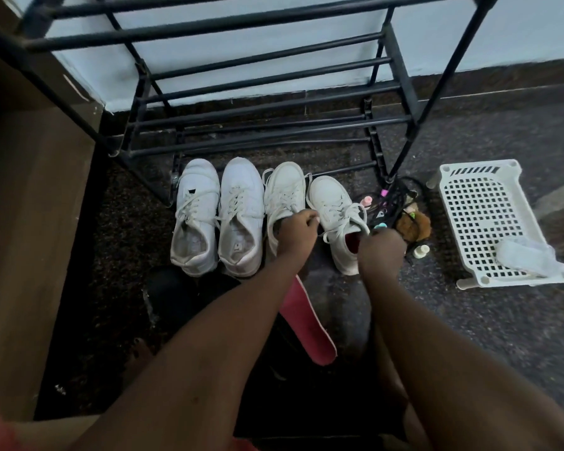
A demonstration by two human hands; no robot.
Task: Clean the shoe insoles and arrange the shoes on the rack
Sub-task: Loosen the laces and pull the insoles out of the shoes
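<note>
Four white sneakers stand side by side on the dark floor in front of the black shoe rack (274, 105). The two left sneakers (196, 219) (241, 219) are untouched. My left hand (295, 231) grips the tongue and laces of the third sneaker (285, 187), fingers curled over its opening. My right hand (381, 250) grips the near right edge of the fourth sneaker (331, 203), which shows a red insole (352, 244) inside. A loose pink insole (310, 323) lies on the floor under my left forearm.
A white perforated plastic stand (482, 209) sits at the right with a white cloth (528, 260) on it. Tangled cables, small bottles and a brown object (411, 222) clutter the floor by the rack's right leg. A wooden cabinet (23, 222) borders the left.
</note>
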